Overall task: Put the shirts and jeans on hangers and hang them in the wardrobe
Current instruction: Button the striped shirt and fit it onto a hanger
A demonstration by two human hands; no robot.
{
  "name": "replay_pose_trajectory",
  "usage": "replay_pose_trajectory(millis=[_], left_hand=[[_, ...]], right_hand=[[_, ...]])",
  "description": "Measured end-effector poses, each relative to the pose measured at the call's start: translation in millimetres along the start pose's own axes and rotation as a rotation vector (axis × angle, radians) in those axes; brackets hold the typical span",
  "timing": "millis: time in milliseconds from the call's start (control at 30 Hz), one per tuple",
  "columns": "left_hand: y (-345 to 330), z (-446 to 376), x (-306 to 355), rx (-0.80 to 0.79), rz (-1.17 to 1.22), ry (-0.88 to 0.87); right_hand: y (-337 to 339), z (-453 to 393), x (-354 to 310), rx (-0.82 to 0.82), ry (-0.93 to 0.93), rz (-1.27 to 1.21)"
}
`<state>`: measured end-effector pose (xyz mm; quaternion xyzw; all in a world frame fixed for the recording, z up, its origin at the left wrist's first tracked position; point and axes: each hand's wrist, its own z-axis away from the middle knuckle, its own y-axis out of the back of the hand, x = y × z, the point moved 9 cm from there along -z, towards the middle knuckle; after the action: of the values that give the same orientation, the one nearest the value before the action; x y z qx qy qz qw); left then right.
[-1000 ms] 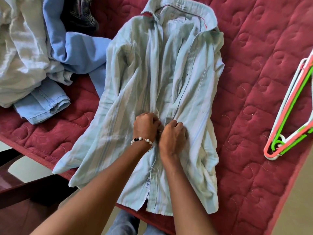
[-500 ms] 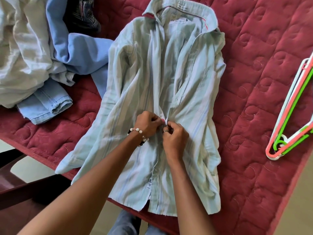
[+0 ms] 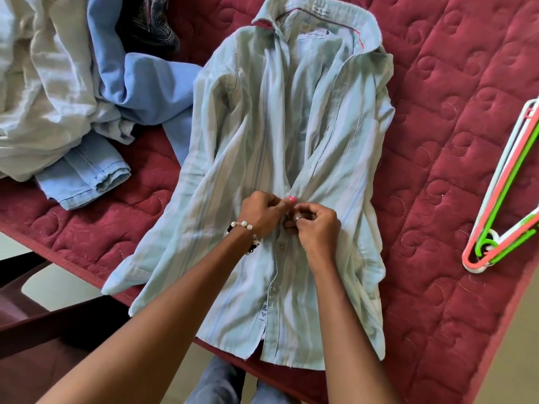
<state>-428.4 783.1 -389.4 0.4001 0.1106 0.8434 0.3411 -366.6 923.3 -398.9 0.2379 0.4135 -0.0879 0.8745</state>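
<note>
Head view finds both my left hand (image 3: 264, 212) and right hand (image 3: 316, 225) pinching the shirt (image 3: 291, 126) placket mid-frame, shirt flat on the quilt (image 3: 437, 141), hangers (image 3: 504, 199) unused at right, nothing hung.

A white neck label (image 3: 312, 35) inside the collar (image 3: 344, 21) of a pale striped shirt (image 3: 306, 135) carries dark print, of which only "STUDIO" reads, the letters before it blurred. A second line of script above it on the collar band is too small to read. A small hem tag (image 3: 264, 312) shows an emblem, its wording illegible.
</note>
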Motion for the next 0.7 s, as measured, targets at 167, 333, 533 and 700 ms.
replay_pose_trajectory(millis=[167,333,533,700], left_hand=[[2.7,-0.7,-3.4,0.036,0.110,0.110],[4.0,-0.6,-1.4,0.035,0.027,0.140],[-4.9,0.1,0.4,-0.082,-0.104,0.107],[16.5,11.7,-2.7,0.124,-0.249,-0.146]], right_hand=[[-2.0,9.9,-18.7,0.093,0.164,0.156],[-0.8,15.2,-9.6,0.076,0.106,0.028],[-18.1,15.9,15.2,-0.138,-0.274,-0.291],[-9.5,18.6,13.4,-0.065,-0.179,-0.161]])
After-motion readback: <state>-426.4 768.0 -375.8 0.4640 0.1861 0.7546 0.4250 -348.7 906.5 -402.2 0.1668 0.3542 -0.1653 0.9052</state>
